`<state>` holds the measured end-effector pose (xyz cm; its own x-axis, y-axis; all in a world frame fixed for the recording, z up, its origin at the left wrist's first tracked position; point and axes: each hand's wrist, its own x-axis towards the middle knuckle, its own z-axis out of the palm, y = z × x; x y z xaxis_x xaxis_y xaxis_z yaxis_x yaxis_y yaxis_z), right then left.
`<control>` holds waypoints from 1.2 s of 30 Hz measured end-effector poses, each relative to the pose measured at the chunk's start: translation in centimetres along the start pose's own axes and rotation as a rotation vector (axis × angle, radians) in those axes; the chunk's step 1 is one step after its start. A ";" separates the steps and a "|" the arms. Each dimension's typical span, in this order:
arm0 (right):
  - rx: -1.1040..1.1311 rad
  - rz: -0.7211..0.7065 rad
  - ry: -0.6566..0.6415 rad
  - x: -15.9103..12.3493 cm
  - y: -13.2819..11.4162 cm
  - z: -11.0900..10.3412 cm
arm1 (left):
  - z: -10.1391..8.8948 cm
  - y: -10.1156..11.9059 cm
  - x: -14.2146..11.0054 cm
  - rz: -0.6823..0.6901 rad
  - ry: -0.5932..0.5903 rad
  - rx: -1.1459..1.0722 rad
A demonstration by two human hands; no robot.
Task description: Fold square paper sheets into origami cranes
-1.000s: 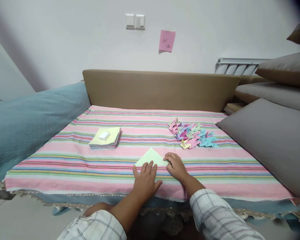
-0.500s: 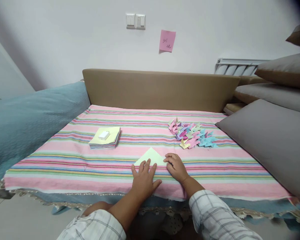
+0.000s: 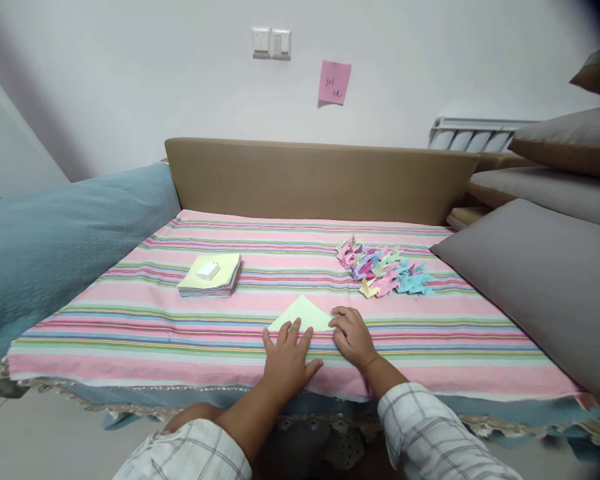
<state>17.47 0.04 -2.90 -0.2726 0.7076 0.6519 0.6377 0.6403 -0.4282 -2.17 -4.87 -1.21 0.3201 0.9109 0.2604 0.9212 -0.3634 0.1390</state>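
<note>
Your two hands work at a sheet of pale green paper (image 3: 303, 312), which lies on the striped cloth (image 3: 130, 313) near the middle of the sofa's near edge. The sheet shows as a triangle, one corner pointing to the far side and its long edge toward you. Your left hand (image 3: 286, 360) lies palm down, its grip released and the fingers spread, with fingertips on the left part of the long edge and the thumb out to the right. Your right hand (image 3: 354, 337) is bent at the right corner, fingertips touching the paper; whether its grip pinches the corner, you cannot tell. To the far left, a stack of square paper (image 3: 225, 270), yellow on top, bears a small white plug (image 3: 208, 271). To the far right, a cluster of folded paper birds (image 3: 387, 280) in pink, purple, green, blue and yellow lies between the sheet and a large grey cushion (image 3: 540, 267). The brown backrest (image 3: 320, 180) bounds the far side.
</note>
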 end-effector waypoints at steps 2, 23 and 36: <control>0.014 0.027 -0.038 0.1 0.1 0.0 | -0.1 -0.1 0.0 0.000 0.006 -0.012; 0.002 -0.140 -0.194 -0.4 -0.9 -0.6 | 0.1 -0.6 0.1 -0.017 0.092 -0.067; 0.029 -0.008 -0.110 -0.1 -0.5 0.0 | -1.1 -0.3 0.9 -0.012 0.136 -0.091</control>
<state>17.20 -0.36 -2.79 -0.3558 0.7298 0.5838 0.6146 0.6533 -0.4421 -2.42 -4.20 0.05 0.2705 0.8827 0.3842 0.8989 -0.3745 0.2275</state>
